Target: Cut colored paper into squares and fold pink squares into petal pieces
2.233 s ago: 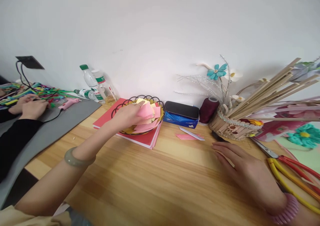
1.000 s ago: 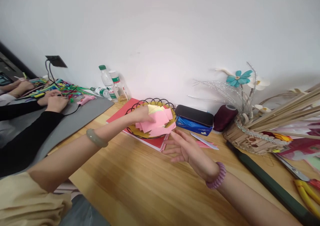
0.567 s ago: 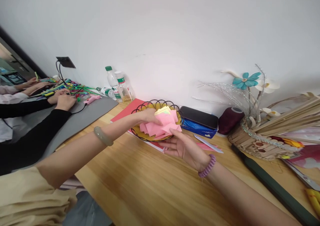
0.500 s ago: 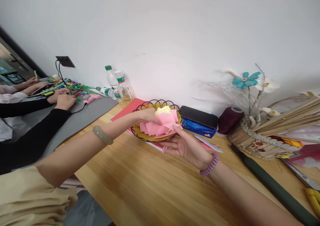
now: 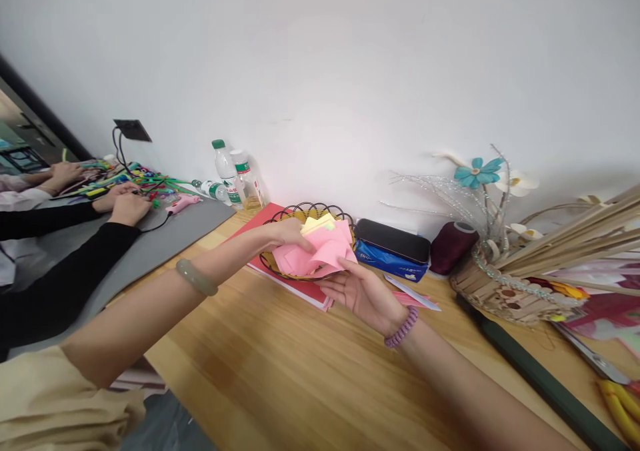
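Note:
A yellow wicker basket [image 5: 306,212] with a dark looped rim sits against the wall, partly on red sheets [image 5: 305,292]. Pink papers [image 5: 333,248] and a few yellow ones [image 5: 317,224] lie in it. My left hand [image 5: 289,232] reaches over the basket's left side and grips the pink papers, its fingertips partly hidden among them. At the front right of the basket, my right hand [image 5: 361,292] pinches the edge of a pink sheet between thumb and forefinger, the other fingers spread beneath.
Right of the basket are a blue tissue pack [image 5: 393,259] bearing a black case [image 5: 393,239], a maroon thread spool [image 5: 453,246], a decorated wooden holder [image 5: 505,298], a dark green bar [image 5: 540,371] and scissors [image 5: 595,361]. Bottles [image 5: 245,183] and co-workers' hands [image 5: 129,206] are at left.
The pink papers are fanned and lifted somewhat differently between my hands. The whole view has shifted slightly, and both hands appear a little further left.

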Tool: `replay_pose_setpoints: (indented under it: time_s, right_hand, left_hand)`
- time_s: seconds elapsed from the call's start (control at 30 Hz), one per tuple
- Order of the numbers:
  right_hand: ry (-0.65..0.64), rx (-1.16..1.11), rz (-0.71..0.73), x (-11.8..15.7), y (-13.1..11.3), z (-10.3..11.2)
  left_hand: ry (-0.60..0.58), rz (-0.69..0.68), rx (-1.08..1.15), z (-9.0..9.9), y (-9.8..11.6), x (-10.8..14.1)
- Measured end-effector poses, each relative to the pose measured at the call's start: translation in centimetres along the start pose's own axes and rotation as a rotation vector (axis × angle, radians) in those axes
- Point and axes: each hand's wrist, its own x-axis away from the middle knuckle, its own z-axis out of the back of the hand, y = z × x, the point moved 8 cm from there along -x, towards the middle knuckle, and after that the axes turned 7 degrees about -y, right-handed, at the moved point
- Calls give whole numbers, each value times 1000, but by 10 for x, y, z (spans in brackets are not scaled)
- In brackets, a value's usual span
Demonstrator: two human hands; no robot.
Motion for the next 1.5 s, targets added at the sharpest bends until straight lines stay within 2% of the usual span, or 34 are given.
replay_pose_setpoints:
  time_s: [0.1,0.27,0.37,0.43,0.53,0.63,0.73,0.9,1.1,1.27,1.5]
  right_hand:
    - [37,75,-8,4,0,2]
    - [109,237,-55,12,-3,8]
    - [145,308,-76,18,-8,15]
    - [176,338,-75,24,-13,24]
    - [241,366,-55,37,-21,41]
    - [299,374,-33,55,-29,59]
    - [336,354,-20,73,-32,71]
    - [383,290,-14,106,-23,84]
    - [450,223,-8,148,-10,110]
    - [513,162,-8,166,-1,128]
    - [527,99,11,164,8,127]
  left_hand:
    - [74,-50,93,18,3,2]
    - [296,-219,216,70,25,14]
    - [312,-293,202,83,39,24]
    - [224,-296,145,76,43,25]
    - [11,-259,-10,50,39,18]
    - [-178,-214,-227,25,30,1]
    - [-270,-183,-456,11,23,-23]
    - [-338,-151,-767,-1,17,-52]
    - [-389,-115,-946,-6,13,-57]
    - [-364,-191,-917,-8,16,-50]
    - [-287,-180,-761,-2,13,-68]
